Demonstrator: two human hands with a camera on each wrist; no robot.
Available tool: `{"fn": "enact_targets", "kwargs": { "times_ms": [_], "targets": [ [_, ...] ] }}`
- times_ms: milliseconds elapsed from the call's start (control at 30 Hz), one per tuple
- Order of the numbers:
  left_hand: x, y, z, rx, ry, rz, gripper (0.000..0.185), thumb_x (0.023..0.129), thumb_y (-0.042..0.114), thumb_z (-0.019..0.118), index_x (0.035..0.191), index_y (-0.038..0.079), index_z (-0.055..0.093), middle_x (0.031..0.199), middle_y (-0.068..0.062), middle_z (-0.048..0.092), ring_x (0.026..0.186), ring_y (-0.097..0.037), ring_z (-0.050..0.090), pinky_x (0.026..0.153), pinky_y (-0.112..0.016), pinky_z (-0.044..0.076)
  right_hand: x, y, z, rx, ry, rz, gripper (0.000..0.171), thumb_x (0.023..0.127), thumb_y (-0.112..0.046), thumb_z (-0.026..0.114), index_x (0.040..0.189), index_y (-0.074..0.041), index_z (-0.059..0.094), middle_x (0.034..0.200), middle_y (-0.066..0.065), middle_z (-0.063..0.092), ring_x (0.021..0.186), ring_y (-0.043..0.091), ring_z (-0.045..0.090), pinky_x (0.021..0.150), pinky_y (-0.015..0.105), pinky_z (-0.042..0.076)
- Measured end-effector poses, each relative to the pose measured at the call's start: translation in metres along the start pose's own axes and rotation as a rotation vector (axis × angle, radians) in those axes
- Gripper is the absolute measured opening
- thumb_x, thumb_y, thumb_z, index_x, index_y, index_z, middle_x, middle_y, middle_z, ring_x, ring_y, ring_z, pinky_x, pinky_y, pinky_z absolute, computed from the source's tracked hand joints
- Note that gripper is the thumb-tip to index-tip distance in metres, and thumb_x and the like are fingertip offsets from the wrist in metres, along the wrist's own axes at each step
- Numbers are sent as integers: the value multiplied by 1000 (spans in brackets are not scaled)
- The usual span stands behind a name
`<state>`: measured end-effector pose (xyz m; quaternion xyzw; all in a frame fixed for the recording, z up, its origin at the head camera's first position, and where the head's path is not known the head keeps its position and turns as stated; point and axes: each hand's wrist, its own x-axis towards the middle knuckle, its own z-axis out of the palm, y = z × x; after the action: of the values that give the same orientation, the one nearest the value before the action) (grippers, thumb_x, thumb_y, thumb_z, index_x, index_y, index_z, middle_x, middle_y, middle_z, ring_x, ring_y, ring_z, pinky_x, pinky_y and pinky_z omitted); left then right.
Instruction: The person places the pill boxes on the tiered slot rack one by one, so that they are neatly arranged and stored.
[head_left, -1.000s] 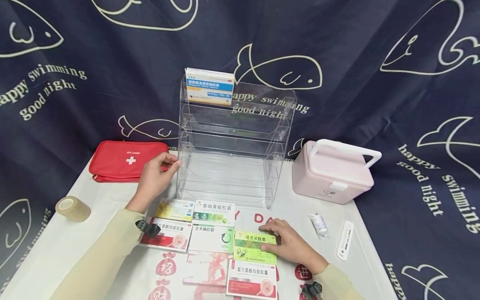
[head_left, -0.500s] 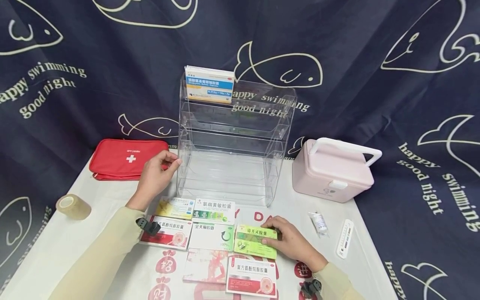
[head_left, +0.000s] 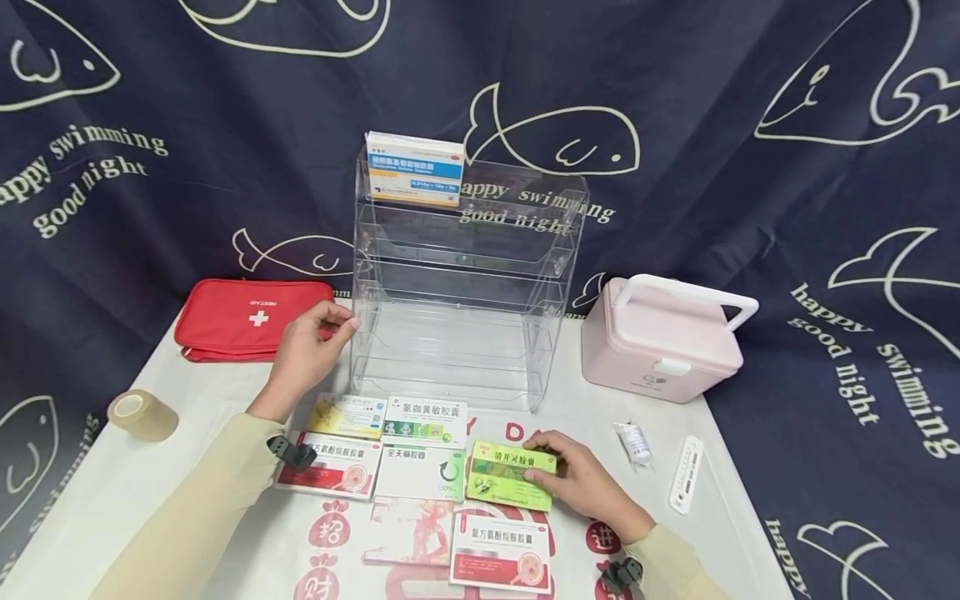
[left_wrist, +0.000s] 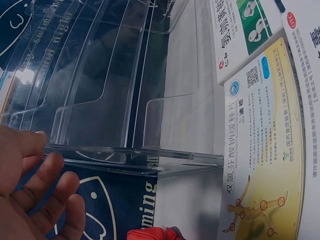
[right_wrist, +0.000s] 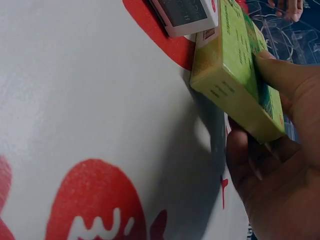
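Note:
My right hand pinches a green medicine box, thumb on its printed face and fingers beneath. In the right wrist view, the box is tilted, its near edge raised off the table. My left hand is at the left side of a clear acrylic display rack. Its thumb appears to touch the rack's side wall, while the other fingers curl loosely outside. One blue-and-white medicine box stands in the rack's top tier, at the left. Below the green box lies a red-and-white medicine box.
More medicine boxes lie flat before the rack, including a yellow one and a white-green one. Around them are a red first-aid pouch, tape roll, pink case, wrapped bandage roll and white strip.
My right hand has tightened its hold on the green box, lifting its near edge and shifting it slightly up the table. The left hand stays at the rack's side.

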<state>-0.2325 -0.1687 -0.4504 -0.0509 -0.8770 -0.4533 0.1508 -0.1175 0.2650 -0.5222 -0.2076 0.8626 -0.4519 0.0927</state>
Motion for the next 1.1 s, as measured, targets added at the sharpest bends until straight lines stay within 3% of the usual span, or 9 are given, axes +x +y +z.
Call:
{"fn": "enact_targets", "kwargs": {
  "times_ms": [200,433,633,900,1100],
  "targets": [
    [1,-1,1,-2,0,3,19,98,21,71,106,4,67,99,-10,69,90,-24,61,77,-37,47,1,4,-1,95,19,12,33,93,-22,76,124,-16,69,118,-2,65,100,18,64,78,31,55],
    [0,-2,1,-5,1,4,20,98,22,71,106,4,67,99,-11,69,91,-24,61,78,-38,47,3,1,2,36,134,-22,31,89,-8,78,118,-15,73,119,1,66,105,16,62,80,29,55],
    [1,-3,2,-2,2,6,19,98,22,71,106,4,67,99,-11,69,90,-24,62,78,-37,47,5,-10,0,15,245,-102,31,85,4,79,113,-8,74,115,9,66,110,22,61,90,29,51],
    [1,-3,2,-9,-5,2,20,98,21,71,107,4,67,99,-11,69,90,-25,62,78,-38,48,0,8,-2,90,192,-187,38,85,1,79,120,-10,71,119,9,65,114,21,60,98,27,46],
    [0,-4,2,-14,-5,4,21,98,23,70,107,4,67,99,-11,69,92,-24,62,80,-40,48,-2,14,0,117,174,-179,43,87,-1,78,128,-10,67,122,6,65,107,19,64,83,32,55]
  ]
}}
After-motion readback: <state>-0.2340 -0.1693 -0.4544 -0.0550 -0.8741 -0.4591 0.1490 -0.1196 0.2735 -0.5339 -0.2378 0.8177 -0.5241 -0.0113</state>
